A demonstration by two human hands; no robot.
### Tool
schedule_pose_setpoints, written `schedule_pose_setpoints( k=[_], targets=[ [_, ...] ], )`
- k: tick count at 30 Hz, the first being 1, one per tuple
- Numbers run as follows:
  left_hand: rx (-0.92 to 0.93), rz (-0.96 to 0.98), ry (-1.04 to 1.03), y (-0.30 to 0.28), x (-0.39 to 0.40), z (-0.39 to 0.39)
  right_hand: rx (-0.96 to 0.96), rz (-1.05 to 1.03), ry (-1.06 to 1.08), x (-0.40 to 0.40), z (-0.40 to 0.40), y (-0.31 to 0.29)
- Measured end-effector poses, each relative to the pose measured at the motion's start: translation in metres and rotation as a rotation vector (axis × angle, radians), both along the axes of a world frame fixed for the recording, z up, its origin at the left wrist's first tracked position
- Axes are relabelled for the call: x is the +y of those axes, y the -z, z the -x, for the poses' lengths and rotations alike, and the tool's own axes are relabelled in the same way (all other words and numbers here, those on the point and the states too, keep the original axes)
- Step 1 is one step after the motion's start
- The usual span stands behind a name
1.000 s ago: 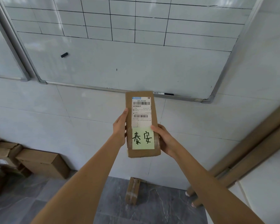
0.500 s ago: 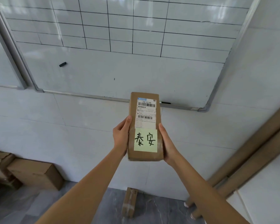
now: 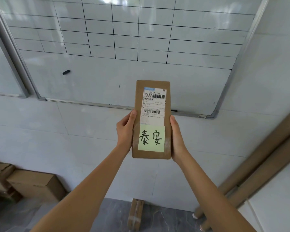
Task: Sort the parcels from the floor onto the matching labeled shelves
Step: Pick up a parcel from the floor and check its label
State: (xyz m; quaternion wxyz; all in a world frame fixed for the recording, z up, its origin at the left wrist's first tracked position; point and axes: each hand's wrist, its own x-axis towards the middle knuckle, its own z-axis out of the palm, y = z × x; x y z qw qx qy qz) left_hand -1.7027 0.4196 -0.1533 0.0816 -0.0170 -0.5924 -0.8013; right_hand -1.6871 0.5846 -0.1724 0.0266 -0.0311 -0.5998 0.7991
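A large white gridded whiteboard with a metal frame is seen on the wall behind the hands. Long brown cardboard tubes are leaned against the wall to the right of the hands. A narrow brown cardboard parcel bearing a white shipping label and a pale green handwritten note is held upright, clamped between the left hand and right hand, whose fingers are wrapped round its side edges. A smaller brown taped parcel is left on the grey floor below the hands.

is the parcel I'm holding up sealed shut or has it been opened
Shut, as far as shows. The parcel, held between left hand and right hand, has no lifted flap; its back is hidden.
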Motion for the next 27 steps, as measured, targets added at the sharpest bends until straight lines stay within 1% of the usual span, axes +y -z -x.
schedule_pose_setpoints(
  k=[5,9,12,15,21,27],
  targets=[
    [0.07,-0.01,0.008,-0.038,0.002,0.018,0.06,0.029,0.075,-0.005,0.015,-0.039],
    [0.133,-0.006,-0.001,-0.06,0.005,0.025,0.14,0.0,0.128,-0.005,0.025,-0.062],
    [0.194,-0.016,0.003,-0.077,0.005,0.023,0.235,-0.02,0.182,-0.005,0.021,-0.08],
    [0.269,-0.016,0.007,-0.092,0.007,0.019,0.298,0.005,0.178,-0.003,0.02,-0.09],
    [0.343,-0.017,-0.013,-0.107,0.01,0.012,0.367,0.006,0.223,0.0,0.008,-0.108],
    [0.371,-0.01,-0.03,-0.106,0.014,0.006,0.415,-0.027,0.22,0.005,0.0,-0.107]
  ],
)
